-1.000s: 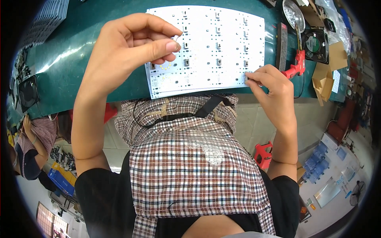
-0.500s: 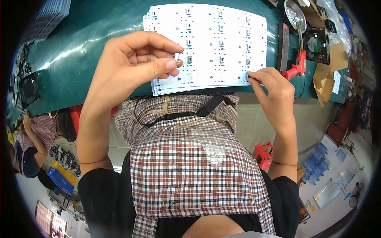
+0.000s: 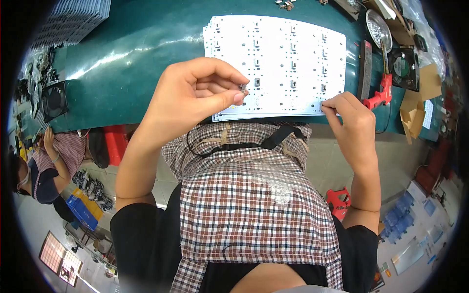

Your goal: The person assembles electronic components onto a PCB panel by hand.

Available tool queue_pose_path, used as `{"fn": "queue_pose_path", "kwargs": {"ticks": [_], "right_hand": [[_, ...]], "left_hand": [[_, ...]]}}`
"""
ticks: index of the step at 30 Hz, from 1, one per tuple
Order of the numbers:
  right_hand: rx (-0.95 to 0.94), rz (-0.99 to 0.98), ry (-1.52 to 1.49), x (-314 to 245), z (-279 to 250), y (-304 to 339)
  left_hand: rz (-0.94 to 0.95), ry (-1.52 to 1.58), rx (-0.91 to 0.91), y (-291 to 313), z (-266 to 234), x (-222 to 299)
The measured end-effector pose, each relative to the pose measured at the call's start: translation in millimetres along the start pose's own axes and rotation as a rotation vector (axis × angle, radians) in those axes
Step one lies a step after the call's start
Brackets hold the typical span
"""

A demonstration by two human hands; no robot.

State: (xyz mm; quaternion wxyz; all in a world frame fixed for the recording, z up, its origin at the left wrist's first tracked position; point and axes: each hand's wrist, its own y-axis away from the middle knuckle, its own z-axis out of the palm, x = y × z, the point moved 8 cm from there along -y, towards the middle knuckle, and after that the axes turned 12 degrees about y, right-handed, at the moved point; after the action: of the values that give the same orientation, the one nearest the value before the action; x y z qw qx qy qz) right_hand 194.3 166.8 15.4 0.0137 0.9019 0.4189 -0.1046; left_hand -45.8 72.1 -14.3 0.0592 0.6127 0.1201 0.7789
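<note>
My left hand [image 3: 195,95] is closed in a pinch over the left part of a white circuit board [image 3: 273,105]. A small silvery component [image 3: 243,88] shows between its thumb and fingertips. At the board's near right corner my right hand [image 3: 351,113] is closed too, its thumb and forefinger pressed together at the board's surface. Whatever they hold is hidden by the fingertips. Rows of small metal-framed parts with dark centres, such as this one [image 3: 293,84], sit on the board. More sheets show beneath it, so it lies on a stack.
Right of the board are a dark bar [image 3: 364,68], a red-handled tool [image 3: 381,93], a metal bowl [image 3: 378,30], a black fan [image 3: 405,69] and an open carton [image 3: 412,115]. Stacked panels [image 3: 78,19] and another fan [image 3: 53,101] stand left. A co-worker [image 3: 51,168] sits lower left.
The whole view has shifted, so bench and board appear further right and lower. My left hand has moved slightly right and nearer over the board; my right hand stays at its corner.
</note>
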Motion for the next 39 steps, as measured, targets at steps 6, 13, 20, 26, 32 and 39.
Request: {"fn": "queue_pose_path", "kwargs": {"ticks": [6,13,20,26,32,39], "right_hand": [[-0.008,0.080,-0.164,31,-17,-40],[0.085,0.190,0.047,139,37,-164],[0.080,0.328,0.260,146,67,-202],[0.006,0.185,0.202,126,73,-209],[0.172,0.075,0.101,130,51,-205],[0.288,0.205,-0.314,85,2,-176]], "left_hand": [[-0.076,-0.008,0.028,6,-7,-7],[-0.021,0.025,0.086,10,-11,-7],[0.073,-0.241,0.193,27,-13,7],[0.225,-0.480,0.193,31,-5,16],[0.273,-0.845,0.202,36,-1,18],[0.360,-0.976,0.208,45,3,13]]}}
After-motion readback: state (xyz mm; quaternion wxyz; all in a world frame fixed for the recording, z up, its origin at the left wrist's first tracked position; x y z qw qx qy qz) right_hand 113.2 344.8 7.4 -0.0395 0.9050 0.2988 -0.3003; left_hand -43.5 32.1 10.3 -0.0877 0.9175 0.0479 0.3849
